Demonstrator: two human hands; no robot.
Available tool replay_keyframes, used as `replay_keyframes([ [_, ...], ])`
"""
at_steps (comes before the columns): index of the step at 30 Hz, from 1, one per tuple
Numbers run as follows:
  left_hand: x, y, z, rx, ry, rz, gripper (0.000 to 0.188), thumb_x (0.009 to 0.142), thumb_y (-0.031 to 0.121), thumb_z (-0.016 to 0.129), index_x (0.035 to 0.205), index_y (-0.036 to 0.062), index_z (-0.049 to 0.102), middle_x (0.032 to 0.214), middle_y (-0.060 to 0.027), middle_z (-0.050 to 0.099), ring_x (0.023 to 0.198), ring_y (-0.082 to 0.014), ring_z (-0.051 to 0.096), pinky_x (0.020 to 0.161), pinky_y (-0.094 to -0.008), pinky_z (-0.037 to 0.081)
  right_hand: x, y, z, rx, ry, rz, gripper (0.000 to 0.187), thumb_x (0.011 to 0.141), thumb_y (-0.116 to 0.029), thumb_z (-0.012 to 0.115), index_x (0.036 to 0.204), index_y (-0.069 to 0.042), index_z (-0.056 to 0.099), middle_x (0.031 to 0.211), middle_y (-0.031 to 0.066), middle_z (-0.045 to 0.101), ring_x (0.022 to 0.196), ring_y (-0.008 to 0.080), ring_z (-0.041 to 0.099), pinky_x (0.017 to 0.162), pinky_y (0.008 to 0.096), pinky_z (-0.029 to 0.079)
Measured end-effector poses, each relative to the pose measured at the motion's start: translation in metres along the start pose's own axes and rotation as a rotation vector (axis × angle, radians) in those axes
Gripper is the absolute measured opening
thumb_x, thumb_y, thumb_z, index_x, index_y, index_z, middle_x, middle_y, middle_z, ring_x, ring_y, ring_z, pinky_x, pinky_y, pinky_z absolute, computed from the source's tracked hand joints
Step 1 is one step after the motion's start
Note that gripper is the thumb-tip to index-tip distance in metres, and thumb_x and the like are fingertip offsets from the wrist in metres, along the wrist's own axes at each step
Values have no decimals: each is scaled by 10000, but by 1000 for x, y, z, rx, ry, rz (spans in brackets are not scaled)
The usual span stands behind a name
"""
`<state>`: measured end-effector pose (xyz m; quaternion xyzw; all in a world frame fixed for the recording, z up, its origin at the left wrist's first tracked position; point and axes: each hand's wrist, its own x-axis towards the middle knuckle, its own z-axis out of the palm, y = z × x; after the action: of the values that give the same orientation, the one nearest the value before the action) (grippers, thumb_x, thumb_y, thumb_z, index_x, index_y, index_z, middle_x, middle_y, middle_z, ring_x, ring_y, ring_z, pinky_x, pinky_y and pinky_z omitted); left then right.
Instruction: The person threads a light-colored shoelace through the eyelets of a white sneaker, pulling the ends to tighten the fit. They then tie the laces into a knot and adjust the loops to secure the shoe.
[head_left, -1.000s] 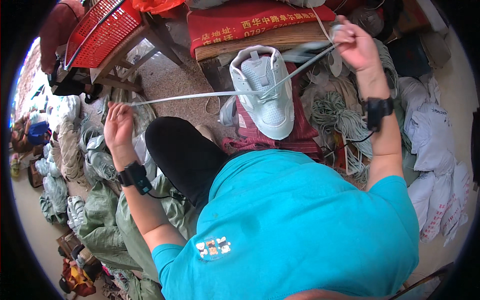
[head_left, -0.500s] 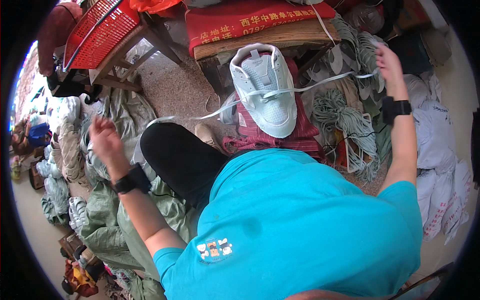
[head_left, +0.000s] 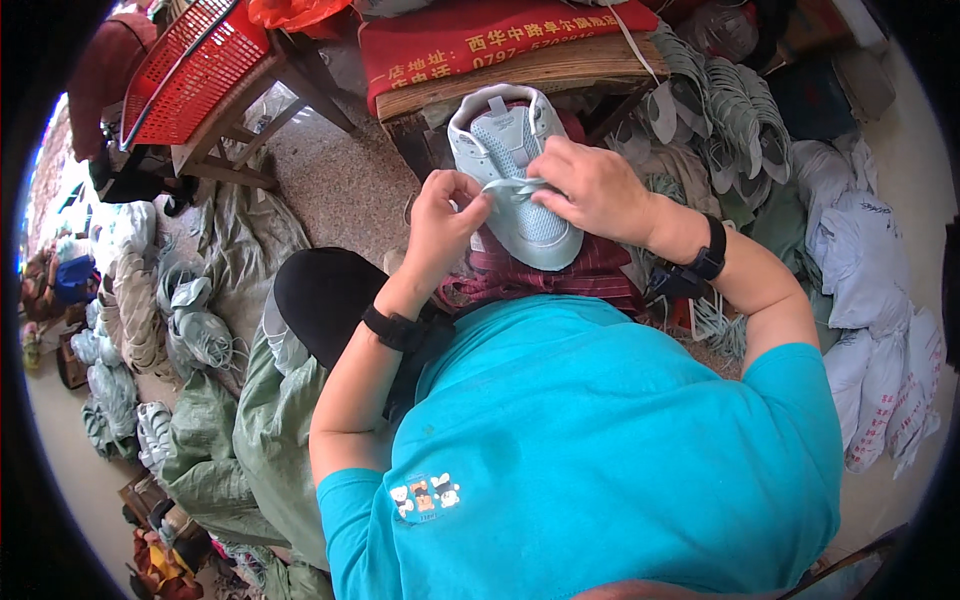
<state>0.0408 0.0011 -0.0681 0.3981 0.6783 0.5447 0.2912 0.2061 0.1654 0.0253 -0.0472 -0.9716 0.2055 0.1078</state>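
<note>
A pale grey-white sneaker (head_left: 548,226) rests toe toward me on a dark red striped cloth (head_left: 500,268). Across its front, a light shoelace (head_left: 512,185) is threaded through the lower eyelets. From the left side, my left hand (head_left: 447,215) pinches the lace between thumb and fingers. My right hand (head_left: 600,192) is over the shoe's right side, its thumb and fingertips closed on the lace too. The right hand hides part of the upper. The tongue and collar show beyond both hands.
A wooden stool (head_left: 510,75) draped with red printed cloth stands behind the shoe. Bundled grey uppers (head_left: 740,120) hang at the right, beside white sacks (head_left: 865,270). At upper left, a red plastic basket (head_left: 195,75) sits on another stool. Green sacking (head_left: 215,450) lies to my left.
Both hands, spread wide apart with the lace stretched between them, have come inward to the front of the shoe. They now grip the lace close to the eyelets.
</note>
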Motion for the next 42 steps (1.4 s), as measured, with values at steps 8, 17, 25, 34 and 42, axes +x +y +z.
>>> replay_keyframes([
  [8, -17, 27, -25, 178, -50, 52, 75, 890, 65, 649, 951, 21, 648, 843, -55, 638, 750, -165, 615, 647, -292, 491, 3, 8, -14, 163, -50, 245, 192, 845, -169, 655, 943, -14, 596, 837, 142, 604, 768, 320, 621, 651, 384, 480],
  [17, -20, -8, -78, 599, 210, -200, 142, 945, 172, 587, 994, 72, 674, 911, -102, 672, 816, -305, 667, 692, -382, 520, -14, 37, 3, 599, -9, 343, 206, 958, -216, 584, 980, -11, 588, 780, 20, 594, 713, 93, 526, 641, 284, 440],
  [25, -35, -12, -166, -1502, 263, -197, 222, 954, 0, 500, 1175, 1, 519, 861, -53, 524, 759, -144, 505, 717, -286, 439, -12, 18, -13, 398, -89, 509, 255, 899, -294, 596, 919, -49, 664, 719, 103, 635, 683, 183, 604, 688, 340, 476],
  [34, -145, -109, -359, -1079, 860, 18, 107, 989, -15, 393, 971, -20, 498, 759, -55, 482, 549, -122, 389, 518, -258, 332, 6, 27, -9, 278, -63, 386, 246, 845, -227, 637, 733, -16, 577, 610, 84, 535, 565, 144, 504, 563, 318, 417],
  [42, -58, 5, -207, -287, 805, -17, 532, 975, 68, 502, 1432, -1, 238, 1137, -172, 668, 579, 0, 409, 484, -117, 340, 3, 18, -8, 219, 35, 312, 221, 833, -187, 642, 718, -18, 559, 604, 116, 515, 534, 187, 486, 533, 337, 396],
])
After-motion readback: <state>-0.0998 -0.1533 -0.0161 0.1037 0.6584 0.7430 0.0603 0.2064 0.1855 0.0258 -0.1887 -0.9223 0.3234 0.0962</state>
